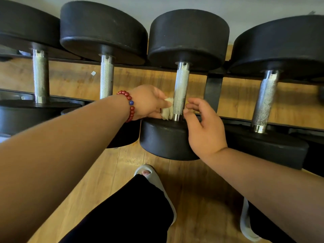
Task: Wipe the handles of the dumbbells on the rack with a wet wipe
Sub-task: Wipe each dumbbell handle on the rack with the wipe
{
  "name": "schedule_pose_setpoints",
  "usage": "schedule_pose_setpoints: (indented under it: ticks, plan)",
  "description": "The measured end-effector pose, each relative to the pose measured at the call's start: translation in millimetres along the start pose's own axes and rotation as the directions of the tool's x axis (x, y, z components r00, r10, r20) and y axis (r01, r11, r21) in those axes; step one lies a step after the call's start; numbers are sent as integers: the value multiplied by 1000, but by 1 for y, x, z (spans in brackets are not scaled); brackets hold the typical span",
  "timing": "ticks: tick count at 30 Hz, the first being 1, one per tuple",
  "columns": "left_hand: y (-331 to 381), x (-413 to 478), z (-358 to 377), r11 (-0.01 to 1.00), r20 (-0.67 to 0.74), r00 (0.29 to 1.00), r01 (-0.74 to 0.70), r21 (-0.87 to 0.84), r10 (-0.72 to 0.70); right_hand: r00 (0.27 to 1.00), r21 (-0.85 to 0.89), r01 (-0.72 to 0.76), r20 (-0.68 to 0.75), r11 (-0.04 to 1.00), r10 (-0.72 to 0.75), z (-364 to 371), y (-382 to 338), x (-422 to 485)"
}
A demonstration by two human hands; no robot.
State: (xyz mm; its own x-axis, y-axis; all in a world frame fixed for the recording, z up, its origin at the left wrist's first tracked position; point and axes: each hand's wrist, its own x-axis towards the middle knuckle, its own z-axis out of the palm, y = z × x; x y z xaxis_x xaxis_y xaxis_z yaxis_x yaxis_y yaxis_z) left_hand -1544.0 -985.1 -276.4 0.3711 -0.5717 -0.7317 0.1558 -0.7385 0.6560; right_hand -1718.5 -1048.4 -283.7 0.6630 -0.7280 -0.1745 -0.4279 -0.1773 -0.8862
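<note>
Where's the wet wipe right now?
Head view, centre: the wet wipe is pinched in the left hand, at the left side of the third dumbbell handle from the left, near its lower end; the right hand hovers open right of it.

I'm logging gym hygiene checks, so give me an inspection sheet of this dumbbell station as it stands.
Surface: black rack holding four visible dumbbells, over wooden floor.
Job's things: wet wipe held against the left side of the third handle from the left, low down.
Clutter: small white scrap on the floor beyond the rack.
Hands: left hand pinches the wet wipe; right hand open beside that handle, holding nothing.
Cables: nothing seen.
Surroundings: pale wall; grey slippers, dark trousers.
</note>
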Motion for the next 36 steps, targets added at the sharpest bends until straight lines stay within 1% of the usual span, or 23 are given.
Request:
schedule_pose_setpoints:
  ticks: [1,2,4,5,6,10,12,13,15,17,18,20,22,23,24,26,27,28,30,32,33,34,36]
  plan:
    - [3,0,0,1000,0,1000,-11,3,11,1000,-1,1,0,1000,-1,0,0,0]
    - [6,0,1,999,-8,999,-35,-32,35,1000,-4,5,0,1000,-5,0,0,1]
    - [10,0,6,982,-54,995,-93,-164,85,1000,-9,5,3,1000,-5,0,0,1]
    - [11,0,8,972,-77,992,-113,-207,99,1000,-10,1,8,1000,-1,0,-1,1]
    - [9,1,9,970,-89,991,-116,-213,99,1000,-11,-2,13,1000,2,0,-2,1]
    - [-3,3,6,997,-14,999,-41,-67,40,1000,-13,5,19,1000,-4,-2,-2,1]
    - [-2,3,1,999,14,999,-37,-36,37,1000,-19,10,27,1000,-9,-2,-2,1]
    - [1,3,1,998,14,998,-53,-45,54,999,-25,12,34,1000,-11,-3,-2,2]
    - [6,2,3,989,-19,996,-91,-121,89,998,-56,32,63,998,-28,-4,0,2]
    - [5,2,6,980,-51,995,-91,-179,83,993,-89,64,101,994,-55,-7,1,2]
    - [4,3,6,985,-38,997,-66,-158,61,991,-91,73,114,993,-63,-8,0,2]
    - [5,3,2,999,41,999,16,-45,-14,990,-97,85,125,992,-72,-11,-4,5]
    - [13,1,-5,998,103,993,55,11,-56,990,-148,104,107,983,-89,-11,-9,9]
    - [17,1,-8,999,102,994,45,-18,-43,992,-172,98,97,980,-82,-10,-11,11]
    - [20,2,-10,997,71,997,15,-78,-9,994,-179,75,90,981,-59,-9,-12,12]
    - [25,3,-10,974,-46,997,-71,-213,63,996,-164,29,86,986,-15,-7,-11,14]
    - [25,5,-10,962,-87,992,-107,-251,88,996,-155,21,88,988,-7,-7,-10,14]
    - [25,5,-9,957,-92,991,-121,-262,100,996,-143,14,90,990,-1,-6,-8,14]
    - [22,3,-7,971,-25,997,-71,-227,67,996,-105,6,88,994,3,-7,-9,14]
    - [16,-1,-6,994,76,997,19,-105,-11,996,-89,11,88,996,-3,-7,-8,15]
    - [14,-3,-6,998,113,993,44,-39,-39,996,-88,12,90,996,-4,-7,-7,15]
    - [13,-4,-5,999,129,990,51,-12,-49,996,-86,11,91,996,-3,-7,-7,15]
    - [16,-3,-6,996,100,995,10,-85,-1,996,-85,11,90,996,-3,-6,-5,15]
